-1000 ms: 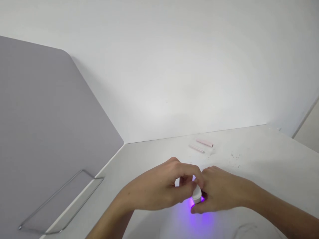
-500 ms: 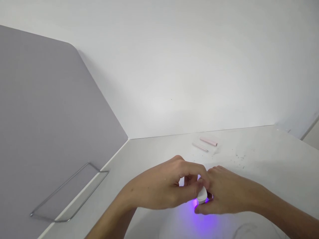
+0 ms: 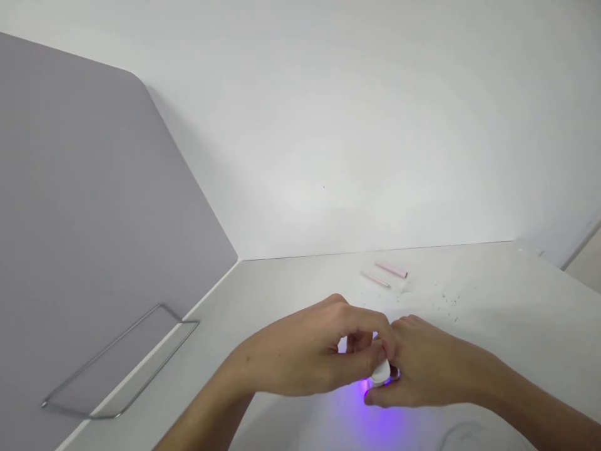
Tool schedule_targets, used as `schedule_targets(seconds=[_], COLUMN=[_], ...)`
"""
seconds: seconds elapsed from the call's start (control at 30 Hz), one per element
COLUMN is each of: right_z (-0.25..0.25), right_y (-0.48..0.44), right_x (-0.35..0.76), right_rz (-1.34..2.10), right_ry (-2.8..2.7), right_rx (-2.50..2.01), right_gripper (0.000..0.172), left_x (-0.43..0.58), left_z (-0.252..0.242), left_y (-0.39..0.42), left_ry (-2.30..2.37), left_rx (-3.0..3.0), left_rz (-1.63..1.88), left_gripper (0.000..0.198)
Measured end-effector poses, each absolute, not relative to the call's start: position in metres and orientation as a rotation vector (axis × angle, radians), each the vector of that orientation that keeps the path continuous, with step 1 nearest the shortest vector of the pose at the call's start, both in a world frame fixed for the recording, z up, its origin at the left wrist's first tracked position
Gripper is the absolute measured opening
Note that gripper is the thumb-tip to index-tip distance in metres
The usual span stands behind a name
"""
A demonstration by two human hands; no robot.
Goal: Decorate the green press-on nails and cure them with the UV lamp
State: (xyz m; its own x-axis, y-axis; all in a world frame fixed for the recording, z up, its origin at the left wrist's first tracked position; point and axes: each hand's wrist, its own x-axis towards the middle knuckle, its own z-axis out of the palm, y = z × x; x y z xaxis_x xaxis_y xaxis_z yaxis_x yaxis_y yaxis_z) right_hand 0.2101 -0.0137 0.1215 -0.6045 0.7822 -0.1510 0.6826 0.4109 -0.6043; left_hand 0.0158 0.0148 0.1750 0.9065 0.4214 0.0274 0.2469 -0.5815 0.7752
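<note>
A small white UV nail lamp (image 3: 381, 374) glows violet on its underside and lights the white tabletop below. My left hand (image 3: 314, 351) pinches it from above between thumb and bent fingers. Against it from the right lies my right hand (image 3: 427, 366), palm down, its thumb stretched out under the violet light. The other right fingers are mostly hidden behind my left hand and the lamp; the thumb is apart from them.
Behind the hands lie a pink tube (image 3: 391, 269) and a slim pale pink stick (image 3: 375, 279). Small dark specks (image 3: 449, 299) are scattered to their right. A bent metal wire frame (image 3: 136, 332) meets the grey panel (image 3: 94, 188) at left. A white wall rises behind.
The view has shifted slightly. Both hands and the lamp keep nearly the same position, and the violet light stays on.
</note>
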Motion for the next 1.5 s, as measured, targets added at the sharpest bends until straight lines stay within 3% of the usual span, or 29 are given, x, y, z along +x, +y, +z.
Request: schedule_targets(seconds=[0.1, 0.2, 0.23, 0.4, 0.57, 0.83, 1.1, 1.3, 1.5], right_z=[0.129, 0.138, 0.140, 0.142, 0.141, 0.137, 0.127, 0.126, 0.133], right_y=[-0.016, -0.017, -0.018, -0.017, -0.018, -0.015, -0.010, -0.010, -0.010], right_x=[0.210, 0.210, 0.210, 0.212, 0.213, 0.211, 0.212, 0.213, 0.213], right_rz=[0.930, 0.915, 0.915, 0.927, 0.874, 0.898, 0.826, 0.857, 0.966], right_ry=[-2.520, -2.542, -2.552, -2.570, -2.572, -2.573, -2.631, -2.601, -2.593], right_rx=[-1.311, -1.303, -1.304, -1.308, -1.272, -1.335, -1.310, -1.309, -1.216], right_gripper=[0.033, 0.007, 0.006, 0.023, 0.005, 0.042, 0.048, 0.023, 0.010], left_x=[0.016, 0.015, 0.014, 0.015, 0.014, 0.015, 0.015, 0.015, 0.015], left_z=[0.177, 0.180, 0.180, 0.183, 0.185, 0.179, 0.177, 0.168, 0.168], left_y=[0.015, 0.014, 0.013, 0.011, 0.011, 0.016, 0.022, 0.027, 0.025], left_ry=[0.503, 0.502, 0.500, 0.474, 0.490, 0.439, 0.533, 0.438, 0.449], left_rx=[2.207, 2.185, 2.180, 2.180, 2.208, 2.203, 2.199, 2.077, 1.952], left_rz=[0.266, 0.265, 0.271, 0.314, 0.308, 0.296, 0.206, 0.235, 0.154], left_gripper=[0.025, 0.034, 0.037, 0.043, 0.043, 0.026, 0.026, 0.048, 0.043])
